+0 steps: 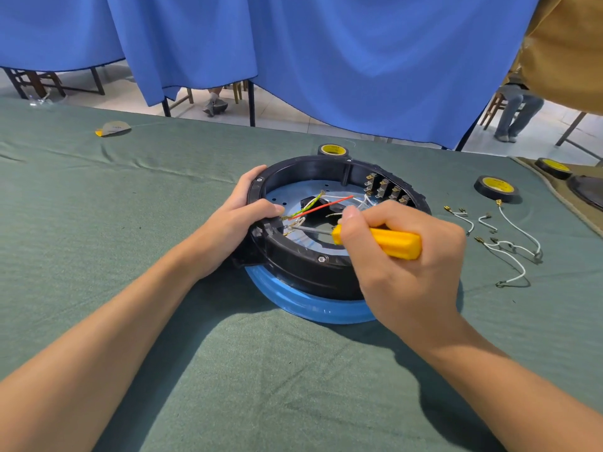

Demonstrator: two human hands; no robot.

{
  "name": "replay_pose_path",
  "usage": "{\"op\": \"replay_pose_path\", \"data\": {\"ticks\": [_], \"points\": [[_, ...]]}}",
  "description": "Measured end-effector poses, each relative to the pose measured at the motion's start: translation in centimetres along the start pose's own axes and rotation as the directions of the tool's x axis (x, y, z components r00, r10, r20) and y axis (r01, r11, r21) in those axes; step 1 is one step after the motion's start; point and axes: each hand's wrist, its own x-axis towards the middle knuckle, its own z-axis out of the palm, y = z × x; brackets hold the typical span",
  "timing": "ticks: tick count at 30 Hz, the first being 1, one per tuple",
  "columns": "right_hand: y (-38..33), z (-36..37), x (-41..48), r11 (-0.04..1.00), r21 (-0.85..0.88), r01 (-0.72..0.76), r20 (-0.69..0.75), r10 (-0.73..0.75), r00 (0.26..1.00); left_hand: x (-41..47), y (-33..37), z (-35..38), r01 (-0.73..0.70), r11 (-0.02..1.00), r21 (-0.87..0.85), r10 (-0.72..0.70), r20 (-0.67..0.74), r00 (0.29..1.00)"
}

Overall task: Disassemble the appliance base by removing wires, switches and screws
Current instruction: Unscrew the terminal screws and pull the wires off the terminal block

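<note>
Left hand (239, 212) clamps the left rim of the appliance base (310, 275), steadying it. Right hand (404, 259), closed round the yellow screwdriver (394, 244), aims its shaft at the left inner wire terminals (288, 223).

Bare green cloth (98, 256) left of and in front of the appliance base (313, 278): open approach. Right side cluttered by loose white wires (518, 228) and an electrical tape roll (496, 189). Second tape roll (333, 150) just behind the far rim. Ring opening crowded by red wire (323, 205), screwdriver (394, 244), left hand (235, 220), right hand (404, 265)
</note>
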Motion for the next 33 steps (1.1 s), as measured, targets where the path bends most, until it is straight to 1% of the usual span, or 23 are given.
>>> {"op": "replay_pose_path", "data": {"ticks": [2,5,8,11,13,16,19,21,23,25,27,30,33], "points": [[-0.2,-0.3,0.5,1.000,-0.007,-0.018,0.006,0.018,1.000,0.0,-0.1,-0.1,-0.005,1.000,0.007,0.005,0.001,1.000],[-0.1,-1.4,1.6,0.999,-0.047,-0.003,-0.009,0.002,1.000,0.0,0.0,-0.1,-0.015,1.000,0.015,0.015,0.008,1.000],[0.5,-3.0,3.5,0.992,-0.125,-0.002,-0.043,-0.003,0.999,-0.1,0.0,-0.1,-0.037,0.999,0.016,0.037,-0.003,0.999],[1.1,-4.6,5.2,0.983,-0.167,-0.074,-0.070,0.063,0.996,-0.1,-0.1,0.1,-0.052,0.999,0.007,0.052,-0.013,0.999],[1.4,-5.4,6.0,0.978,-0.161,-0.131,-0.054,0.124,0.991,-0.1,-0.1,0.2,-0.059,0.998,0.004,0.059,-0.021,0.998],[1.7,-5.7,6.6,0.974,-0.090,-0.208,-0.032,0.206,0.978,-0.1,-0.1,0.2,-0.074,0.997,0.003,0.074,-0.024,0.997],[2.1,-4.9,7.2,0.966,-0.060,-0.252,-0.055,0.249,0.967,-0.2,-0.1,0.3,-0.081,0.997,0.000,0.081,-0.023,0.996],[2.1,-4.3,8.0,0.955,-0.100,-0.280,0.003,0.282,0.959,-0.2,-0.1,0.4,-0.086,0.996,-0.001,0.086,-0.023,0.996],[1.9,-3.5,8.9,0.943,-0.172,-0.285,0.132,0.309,0.942,-0.2,-0.1,0.3,-0.086,0.996,0.009,0.086,-0.020,0.996],[1.5,-2.5,9.7,0.932,-0.239,-0.271,0.263,0.331,0.906,-0.2,-0.2,0.3,-0.082,0.996,0.018,0.083,-0.022,0.996],[1.2,-1.6,10.3,0.919,-0.285,-0.271,0.337,0.361,0.870,-0.2,-0.2,0.3,-0.082,0.996,0.022,0.082,-0.026,0.996],[0.6,-0.7,11.1,0.885,-0.391,-0.254,0.437,0.421,0.795,-0.4,-0.1,0.3,-0.088,0.996,0.032,0.088,-0.016,0.996],[0.1,-0.1,12.1,0.827,-0.521,-0.210,0.521,0.503,0.690,-0.5,0.1,0.3,-0.098,0.994,0.038,0.098,-0.002,0.995]]}}
